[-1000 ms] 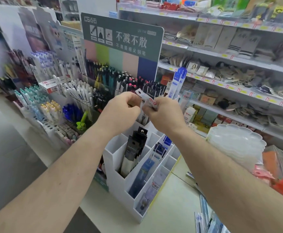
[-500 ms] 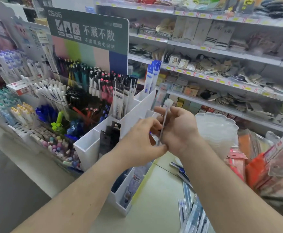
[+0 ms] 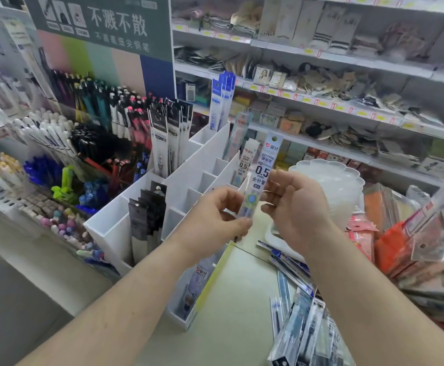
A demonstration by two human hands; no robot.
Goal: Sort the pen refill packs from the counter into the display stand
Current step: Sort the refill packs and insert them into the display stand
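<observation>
Head view: pale green worktop point(image 3: 236, 299) carrying a white display stand point(image 3: 207, 143) with divided compartments, some holding dark and blue packs, beside a loose heap of refill packs point(image 3: 302, 328) near the right edge. Above the stand's middle compartments, one clear refill pack point(image 3: 262, 175) upright, marked 0.5. Left hand point(image 3: 213, 220) pinching its lower end, right hand point(image 3: 295, 210) relaxed, fingers loosely spread, just beside the pack.

I'm seeing bright, even overhead light casting barely any shadows. Motion blur is smearing the far shelves point(image 3: 347, 101) and right edge; wide-angle distortion is bending the left side.
</observation>
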